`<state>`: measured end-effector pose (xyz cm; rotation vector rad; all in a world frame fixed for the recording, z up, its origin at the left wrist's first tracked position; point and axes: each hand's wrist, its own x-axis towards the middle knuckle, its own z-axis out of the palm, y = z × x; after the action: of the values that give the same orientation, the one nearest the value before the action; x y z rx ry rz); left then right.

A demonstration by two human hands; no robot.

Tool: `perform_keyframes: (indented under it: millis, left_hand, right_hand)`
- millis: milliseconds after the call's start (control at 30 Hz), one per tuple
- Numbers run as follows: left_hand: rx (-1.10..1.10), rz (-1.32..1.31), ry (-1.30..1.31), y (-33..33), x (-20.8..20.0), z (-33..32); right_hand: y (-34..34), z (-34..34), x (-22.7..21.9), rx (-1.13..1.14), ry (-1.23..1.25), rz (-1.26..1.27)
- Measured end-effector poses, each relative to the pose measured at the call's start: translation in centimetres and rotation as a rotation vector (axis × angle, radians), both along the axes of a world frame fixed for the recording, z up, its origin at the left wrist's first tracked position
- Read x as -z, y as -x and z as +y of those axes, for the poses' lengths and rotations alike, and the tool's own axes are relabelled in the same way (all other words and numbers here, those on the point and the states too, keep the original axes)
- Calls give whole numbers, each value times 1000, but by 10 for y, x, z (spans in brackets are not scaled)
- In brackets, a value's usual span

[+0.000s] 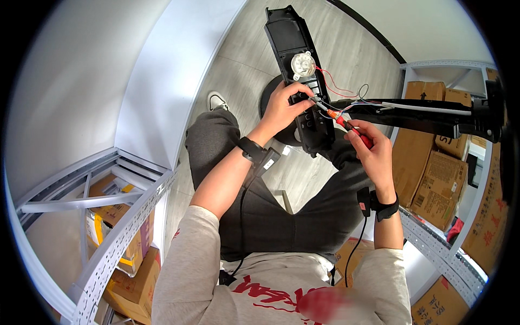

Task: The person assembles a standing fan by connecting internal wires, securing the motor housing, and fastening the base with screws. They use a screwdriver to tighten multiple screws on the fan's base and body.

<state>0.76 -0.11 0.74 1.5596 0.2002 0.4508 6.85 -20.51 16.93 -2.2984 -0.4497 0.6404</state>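
The black panel [287,35] is in front of the person, near the knees, with thin wires [353,104] between it and the long black bar [411,116]; the right hand [374,143] grips a red screwdriver [352,129]; the left hand [284,108] has its fingers narrow beside the tool's tip, but from here I cannot tell if they pinch something; I judge it is screw work, which calls for a steady tip, wires kept aside.

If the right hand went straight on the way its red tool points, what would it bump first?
Probably the left hand, near the tip of the red tool; depth is unclear, so the black panel might come first.
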Motion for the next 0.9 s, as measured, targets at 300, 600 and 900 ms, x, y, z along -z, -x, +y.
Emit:
perform_keyframes:
  millis: [300, 600, 900]
  left_hand:
    - [12, 26, 25, 2, -7, 1]
    - [34, 76, 30, 3, -4, 0]
    - [1, 101, 33, 2, 1, 1]
  right_hand:
    - [1, -1, 0, 7, 20, -18]
    - [-1, 0, 2, -9, 34, -30]
    - [4, 4, -2, -118, 37, -245]
